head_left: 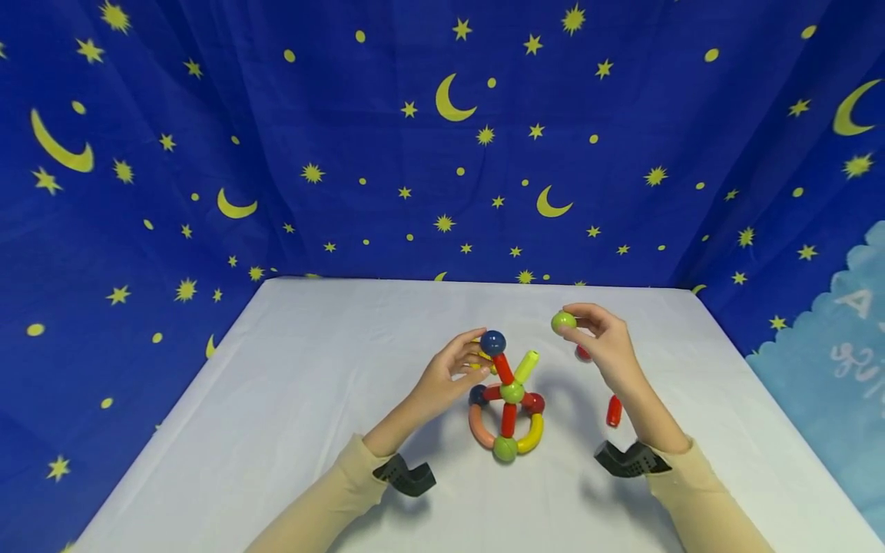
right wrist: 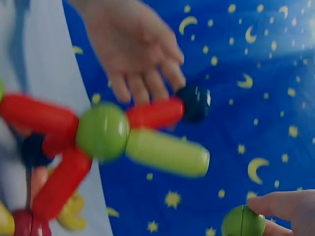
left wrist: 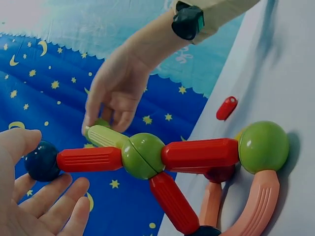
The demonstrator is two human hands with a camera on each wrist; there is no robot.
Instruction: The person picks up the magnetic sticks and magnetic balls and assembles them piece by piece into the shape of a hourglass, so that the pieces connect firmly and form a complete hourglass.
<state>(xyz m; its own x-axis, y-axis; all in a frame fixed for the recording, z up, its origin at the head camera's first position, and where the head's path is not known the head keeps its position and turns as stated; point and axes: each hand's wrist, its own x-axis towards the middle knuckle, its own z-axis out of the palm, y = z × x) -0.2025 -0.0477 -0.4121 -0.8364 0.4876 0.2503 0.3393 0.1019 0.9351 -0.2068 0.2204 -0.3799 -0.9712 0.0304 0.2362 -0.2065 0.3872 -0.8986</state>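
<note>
A magnetic stick-and-ball structure stands on the table, its curved base of pink (head_left: pixel 480 428) and yellow (head_left: pixel 531 435) rods carrying red rods that meet at a green ball (head_left: pixel 512 392). From that ball rise a red rod (head_left: pixel 503 369) topped by a dark blue ball (head_left: pixel 493 342) and a yellow-green rod (head_left: pixel 528 367) with a bare end. My left hand (head_left: pixel 442 376) is beside the dark blue ball, fingers loosely spread; whether it touches the ball I cannot tell. Right of the structure, my right hand (head_left: pixel 610 349) pinches another green ball (head_left: pixel 563 322) between thumb and fingers, apart from the yellow-green rod.
A loose red rod (head_left: pixel 614 411) lies on the white table (head_left: pixel 332 346) under the right forearm. Behind the right hand is a red piece (head_left: pixel 584 353), partly hidden. Yellow pieces (right wrist: pixel 74 212) lie behind the structure. A blue star-and-moon curtain (head_left: pixel 387 138) encloses the table.
</note>
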